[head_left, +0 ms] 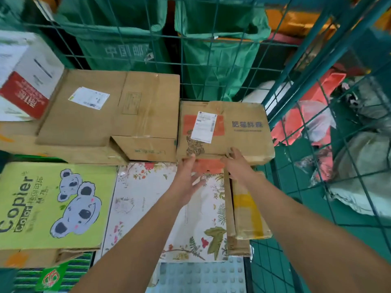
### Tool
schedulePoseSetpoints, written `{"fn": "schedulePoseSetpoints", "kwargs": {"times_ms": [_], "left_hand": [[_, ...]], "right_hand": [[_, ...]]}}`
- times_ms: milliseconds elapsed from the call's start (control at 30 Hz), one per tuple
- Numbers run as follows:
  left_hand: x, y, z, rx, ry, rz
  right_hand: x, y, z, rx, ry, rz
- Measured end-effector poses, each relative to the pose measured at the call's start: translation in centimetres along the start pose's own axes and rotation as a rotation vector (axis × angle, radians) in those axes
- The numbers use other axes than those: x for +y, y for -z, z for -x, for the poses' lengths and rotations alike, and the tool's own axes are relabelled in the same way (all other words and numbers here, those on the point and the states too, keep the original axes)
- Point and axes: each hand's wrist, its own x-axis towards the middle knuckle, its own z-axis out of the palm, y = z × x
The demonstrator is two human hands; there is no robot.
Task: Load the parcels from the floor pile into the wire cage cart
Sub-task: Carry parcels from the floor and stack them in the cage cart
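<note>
carton [237,132] seemingly touching both hands' grip

Open from above, boxes [110,115] packed edge to edge, green wire wall [296,98] close right

parcel depot, wire cage cart [300,85], mail sacks [213,60]

"Copier" and "color" stand on the green koala box [53,205]; "肥猫鲜森" on the brown carton [237,132].
</note>
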Motion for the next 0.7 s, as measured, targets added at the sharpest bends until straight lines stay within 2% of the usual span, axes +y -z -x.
{"fn": "schedulePoseSetpoints", "kwargs": {"times_ms": [67,167,300,400,533,700], "left_hand": [[0.6,-0.4,-0.9,0.047,-0.017,-0.047],[1.5,-0.8,-2.6,0.087,-0.023,-0.063],[2.6,-1.3,-3.2,0.080,-0.044,-0.096],[3.8,-1.8,-3.3,0.046,-0.061,-0.124],[4.2,-1.9,-3.2,0.069,-0.060,-0.128],[2.2,-1.7,-0.9,0.053,-0.029,-0.086]], "right_hand": [[0.9,-0.7,-0.9,0.066,-0.048,-0.007],[1.0,-1.9,-1.3,0.043,-0.129,-0.042],[0.1,-3.0,-2.6,0.074,-0.057,-0.244],[-0.8,-3.3,-2.6,0.004,-0.030,-0.388],[0.3,-3.4,-1.4,-0.086,-0.063,-0.381],[2.3,-3.2,2.2,-0.057,-0.129,-0.417]]}}
